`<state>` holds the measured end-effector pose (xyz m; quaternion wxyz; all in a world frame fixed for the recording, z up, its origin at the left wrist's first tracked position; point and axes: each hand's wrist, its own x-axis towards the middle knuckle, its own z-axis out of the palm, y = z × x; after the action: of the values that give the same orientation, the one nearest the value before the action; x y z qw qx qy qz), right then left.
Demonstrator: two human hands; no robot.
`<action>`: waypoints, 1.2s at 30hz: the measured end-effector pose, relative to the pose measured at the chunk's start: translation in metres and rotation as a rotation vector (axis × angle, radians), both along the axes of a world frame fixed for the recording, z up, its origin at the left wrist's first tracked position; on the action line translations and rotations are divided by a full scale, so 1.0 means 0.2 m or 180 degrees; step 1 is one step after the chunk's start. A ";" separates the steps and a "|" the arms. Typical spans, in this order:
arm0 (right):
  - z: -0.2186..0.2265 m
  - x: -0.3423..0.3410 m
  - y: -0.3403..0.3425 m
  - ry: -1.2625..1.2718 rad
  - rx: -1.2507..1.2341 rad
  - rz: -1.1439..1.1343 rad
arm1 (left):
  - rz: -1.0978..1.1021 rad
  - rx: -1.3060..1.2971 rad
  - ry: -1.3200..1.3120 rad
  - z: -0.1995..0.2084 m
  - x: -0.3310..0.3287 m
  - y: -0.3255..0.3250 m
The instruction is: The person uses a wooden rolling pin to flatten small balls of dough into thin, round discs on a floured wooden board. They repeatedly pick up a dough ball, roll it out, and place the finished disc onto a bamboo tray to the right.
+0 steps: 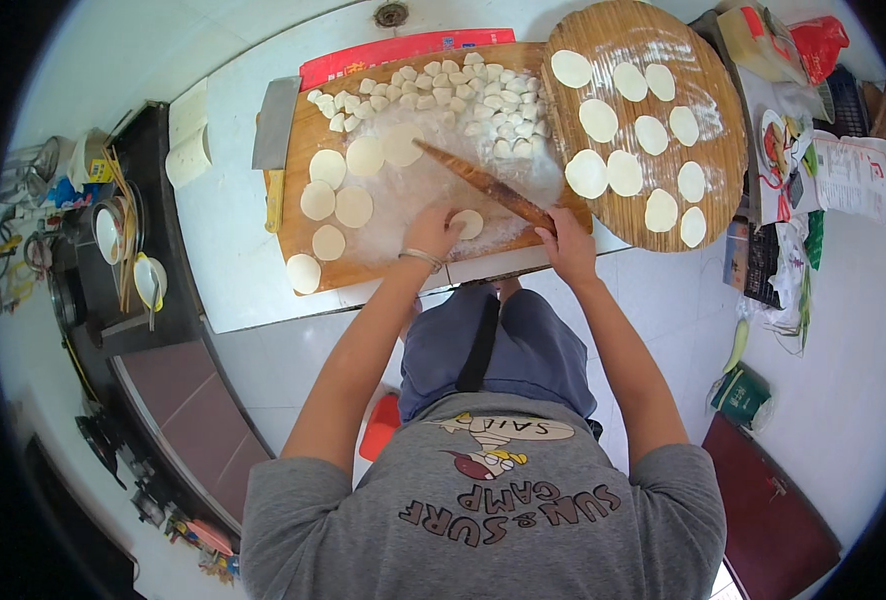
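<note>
My left hand point(433, 234), with a bracelet at the wrist, pinches the left edge of a small round dough wrapper point(469, 225) on the floured wooden cutting board point(363, 80). In my right hand point(569, 246) is the near end of a tapered wooden rolling pin point(483, 183). The pin slants up and left over the board, its far tip by a flat dough wrapper point(401, 146). Several rolled wrappers point(354, 207) lie along the board's left side. Many small dough pieces point(503, 105) cover its far part.
A cleaver point(278, 125) lies at the board's left edge. The round wooden board point(723, 150) on the right bears several wrappers. Bags and packages point(848, 170) crowd the far right. Bowls and chopsticks point(123, 230) stand on the black counter at left.
</note>
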<state>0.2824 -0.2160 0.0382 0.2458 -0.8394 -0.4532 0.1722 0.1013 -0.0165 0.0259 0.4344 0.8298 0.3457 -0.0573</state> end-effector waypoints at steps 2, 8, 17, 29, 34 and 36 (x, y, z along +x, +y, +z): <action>0.01 0.03 0.00 -0.0130 -0.0142 0.0421 | 0.0553 0.0935 -0.0693 -0.02 -0.11 -0.05; -0.08 -0.02 0.13 -0.0627 -0.0253 0.1363 | 0.0138 0.2053 -0.0030 -0.09 -0.34 -0.11; -0.04 -0.06 0.17 -0.1182 -0.0345 0.1198 | 0.0176 0.1563 0.0076 -0.11 -0.38 -0.15; -0.10 -0.13 0.26 -0.1200 -0.0264 0.1079 | 0.0431 0.1846 0.0058 -0.09 -0.41 -0.21; -0.13 0.03 0.56 -0.1304 -0.0043 0.0620 | 0.0747 0.2140 0.0083 -0.01 -0.16 0.02; -0.10 -0.01 0.45 -0.1277 -0.0082 0.0713 | 0.0688 0.2071 0.0152 -0.03 -0.20 -0.02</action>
<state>0.2803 -0.1259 0.0176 0.1194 -0.8043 -0.5811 0.0338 0.0608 -0.0211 0.0207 0.1422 0.8818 0.4419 0.0829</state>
